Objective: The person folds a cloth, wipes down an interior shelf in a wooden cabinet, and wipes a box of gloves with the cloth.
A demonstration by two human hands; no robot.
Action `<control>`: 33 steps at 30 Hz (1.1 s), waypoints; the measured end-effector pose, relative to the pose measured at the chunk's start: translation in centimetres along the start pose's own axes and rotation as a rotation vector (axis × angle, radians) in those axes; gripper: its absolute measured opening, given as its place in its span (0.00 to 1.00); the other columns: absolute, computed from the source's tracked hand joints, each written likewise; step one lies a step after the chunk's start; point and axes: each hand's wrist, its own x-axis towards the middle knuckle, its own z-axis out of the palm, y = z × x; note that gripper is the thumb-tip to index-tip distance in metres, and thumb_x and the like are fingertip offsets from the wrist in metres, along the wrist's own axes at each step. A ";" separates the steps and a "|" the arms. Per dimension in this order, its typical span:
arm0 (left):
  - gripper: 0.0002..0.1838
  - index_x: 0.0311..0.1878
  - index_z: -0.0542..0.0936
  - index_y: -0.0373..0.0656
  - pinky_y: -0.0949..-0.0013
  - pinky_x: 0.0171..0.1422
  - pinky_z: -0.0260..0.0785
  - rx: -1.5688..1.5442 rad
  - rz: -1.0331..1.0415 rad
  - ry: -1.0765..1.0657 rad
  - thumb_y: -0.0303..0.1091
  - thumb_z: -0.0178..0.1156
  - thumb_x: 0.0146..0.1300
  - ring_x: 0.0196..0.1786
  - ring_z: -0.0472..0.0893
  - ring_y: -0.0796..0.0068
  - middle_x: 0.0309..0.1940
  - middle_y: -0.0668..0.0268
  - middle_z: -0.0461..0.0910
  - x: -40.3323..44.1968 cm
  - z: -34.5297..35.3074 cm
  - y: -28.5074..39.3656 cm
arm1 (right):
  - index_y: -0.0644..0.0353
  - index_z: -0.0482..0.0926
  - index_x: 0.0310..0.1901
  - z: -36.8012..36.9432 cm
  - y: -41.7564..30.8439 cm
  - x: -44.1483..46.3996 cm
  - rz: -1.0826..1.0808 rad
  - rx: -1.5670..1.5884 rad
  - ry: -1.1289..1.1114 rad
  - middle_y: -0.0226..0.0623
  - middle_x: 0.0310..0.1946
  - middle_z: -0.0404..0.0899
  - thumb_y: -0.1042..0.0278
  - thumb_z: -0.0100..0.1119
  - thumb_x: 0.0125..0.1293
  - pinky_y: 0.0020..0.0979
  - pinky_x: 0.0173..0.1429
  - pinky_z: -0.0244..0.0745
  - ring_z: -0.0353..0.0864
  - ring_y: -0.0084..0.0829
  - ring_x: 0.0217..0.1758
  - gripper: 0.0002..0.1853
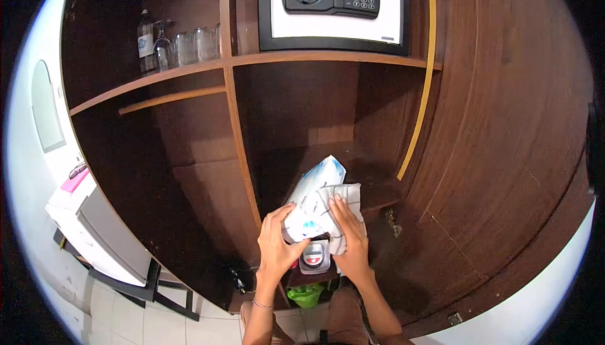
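My left hand (278,243) grips the near left end of a white and blue soft pack (315,184), which looks like tissues or wipes. The pack is tilted, its far end pointing up and to the right. With fingers lying over it, my right hand (350,238) presses a pale checked cloth (350,195) against the pack's right side. Just below the hands, a clear container (314,265) with a dark round item with a red and white label inside sits on a low shelf.
A safe (337,7) stands on the upper shelf. To its left are a bottle (146,42) and several glasses (195,45). A wooden rail (173,99) spans the left compartment. A green bag (305,296) lies low near my legs; a small white fridge (104,228) stands at left.
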 end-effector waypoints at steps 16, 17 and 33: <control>0.36 0.62 0.80 0.38 0.41 0.82 0.54 0.188 0.210 -0.195 0.27 0.68 0.42 0.75 0.72 0.52 0.68 0.57 0.79 0.4 1.0 -1.0 | 0.65 0.66 0.78 2.5 -0.7 -3.1 -0.030 0.118 -0.003 0.54 0.81 0.60 0.72 0.65 0.66 0.53 0.85 0.50 0.54 0.54 0.86 0.38; 0.36 0.62 0.80 0.38 0.41 0.82 0.54 0.189 0.212 -0.193 0.27 0.68 0.42 0.75 0.72 0.52 0.68 0.57 0.79 0.4 0.8 -0.8 | 0.65 0.66 0.78 2.8 0.0 -3.4 -0.033 0.119 -0.002 0.54 0.81 0.60 0.72 0.65 0.66 0.53 0.85 0.50 0.54 0.54 0.86 0.38; 0.40 0.64 0.84 0.48 0.45 0.85 0.51 0.017 0.146 -0.207 0.22 0.66 0.37 0.76 0.73 0.60 0.68 0.64 0.81 -0.1 -0.5 0.7 | 0.64 0.61 0.80 4.8 3.6 -4.7 -0.098 0.005 0.180 0.57 0.82 0.55 0.76 0.65 0.63 0.55 0.86 0.48 0.51 0.56 0.87 0.43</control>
